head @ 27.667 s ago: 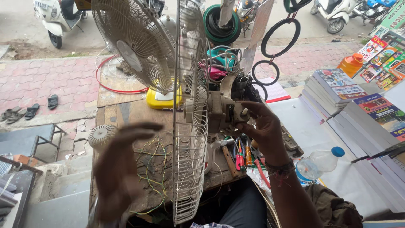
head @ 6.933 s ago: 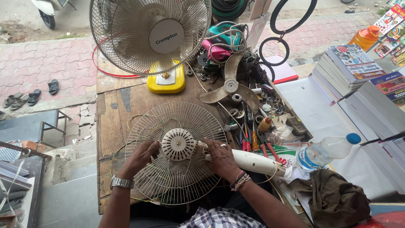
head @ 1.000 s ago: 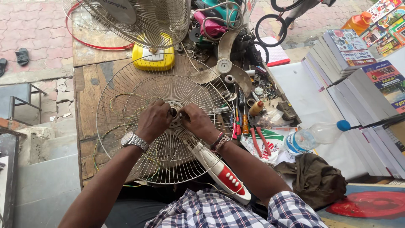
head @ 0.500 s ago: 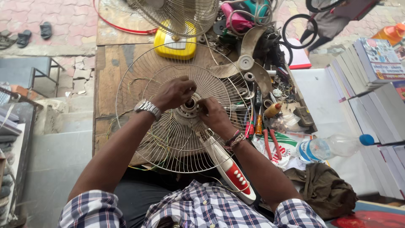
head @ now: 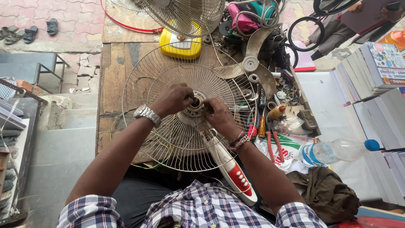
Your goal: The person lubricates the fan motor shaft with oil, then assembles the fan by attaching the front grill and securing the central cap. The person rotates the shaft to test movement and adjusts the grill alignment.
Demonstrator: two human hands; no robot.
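Two hands are meeting at the middle of a round wire fan guard (head: 168,126). The left hand (head: 173,99) is curling over the small round hub (head: 196,103) at the guard's centre, fingers bent down around it. The right hand (head: 217,116) is pinching the same hub from the other side, its fingers closed tight. What is between the fingertips is too small to tell.

The guard is lying flat on a wooden workbench (head: 114,71) and is hanging a little past the near edge, over the person's lap. A white and red fan stand (head: 230,166) is poking out from under the guard, just beside the right wrist.

Close on the right, screwdrivers and pliers (head: 259,122) are lying in a crowded heap, nearly touching the guard's rim. A grey fan blade (head: 253,65) is sitting just past the far rim. A yellow fan base (head: 180,44) is standing behind the guard, with another wire cage (head: 185,14) rising over it. A plastic water bottle (head: 335,151) is lying farther right, near stacks of books (head: 371,80).

On the left side the bench is showing bare wood up to its edge, so that side is giving more room. The right side is packed tight.
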